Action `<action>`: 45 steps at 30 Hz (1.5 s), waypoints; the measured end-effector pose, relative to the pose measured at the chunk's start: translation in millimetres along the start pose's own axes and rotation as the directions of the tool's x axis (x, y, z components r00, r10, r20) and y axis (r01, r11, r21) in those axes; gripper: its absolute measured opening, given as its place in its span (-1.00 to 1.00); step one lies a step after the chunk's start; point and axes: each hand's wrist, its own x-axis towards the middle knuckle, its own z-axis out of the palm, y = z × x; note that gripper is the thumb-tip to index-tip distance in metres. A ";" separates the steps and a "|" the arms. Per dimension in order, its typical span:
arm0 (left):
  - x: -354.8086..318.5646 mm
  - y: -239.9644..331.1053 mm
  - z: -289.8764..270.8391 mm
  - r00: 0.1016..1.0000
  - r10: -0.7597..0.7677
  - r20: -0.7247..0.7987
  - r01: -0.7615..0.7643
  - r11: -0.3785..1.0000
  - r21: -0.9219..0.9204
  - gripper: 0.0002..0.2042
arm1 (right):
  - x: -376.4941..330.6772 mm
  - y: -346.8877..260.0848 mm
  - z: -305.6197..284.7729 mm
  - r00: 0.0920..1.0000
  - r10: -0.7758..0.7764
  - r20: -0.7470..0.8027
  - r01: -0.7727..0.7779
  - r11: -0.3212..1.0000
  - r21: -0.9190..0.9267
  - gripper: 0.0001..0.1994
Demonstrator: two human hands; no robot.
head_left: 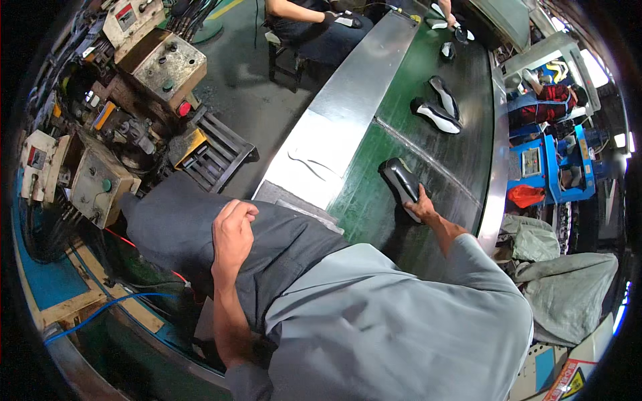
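Observation:
My right hand (424,206) is closed around one end of a black and white shoe upper on a last (402,182), at or just above the green conveyor belt (364,204). The shoe points away from me, its black part toward the far end. Over my lap, my left hand (234,226) is raised with its fingers curled in and nothing visible in them. A pair of pliers (309,163) lies on the metal ledge to the left of the belt. Farther up the belt rest two more black and white shoes, one (436,116) beside the other (444,95).
A worn machine with control boxes (164,67) and a red button stands at left, near a dark metal rack (217,157). Beyond the ledge a seated person (314,33) holds a shoe. Another person's hand (451,19) reaches shoes at the belt's far end. Blue equipment (552,167) flanks the right.

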 end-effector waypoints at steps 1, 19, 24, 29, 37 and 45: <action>1.4 1.9 -6.6 0.999 0.023 -0.022 -0.023 1.000 0.006 -0.73 | -2.8 -13.2 6.5 1.000 -0.002 0.006 0.001 0.993 0.119 0.28; -1.6 -65.2 -97.5 0.632 -0.029 -0.774 0.069 0.997 0.019 -0.69 | -173.6 -526.5 69.6 0.393 -0.766 0.509 0.546 0.640 0.540 -0.06; -43.8 -84.6 -89.2 0.571 -0.120 -0.812 0.240 0.971 0.026 -0.80 | -179.1 -585.6 116.3 0.139 -0.927 0.348 0.830 0.301 0.470 -0.03; -42.3 -84.8 -75.5 0.571 -0.161 -0.805 0.273 0.962 0.001 -0.80 | -187.6 -628.1 138.5 0.037 -0.919 0.392 0.825 0.249 0.507 -0.16; -26.8 -100.1 -60.4 0.583 -0.313 -0.750 0.188 0.950 -0.249 -0.68 | -172.5 -618.7 138.0 0.087 -0.949 0.302 0.821 0.240 0.518 -0.20; -25.6 -99.4 4.4 0.599 -0.705 -0.379 -0.299 0.243 -0.923 -0.38 | -146.3 -598.8 151.4 0.313 -0.793 0.523 0.329 0.607 0.723 -0.36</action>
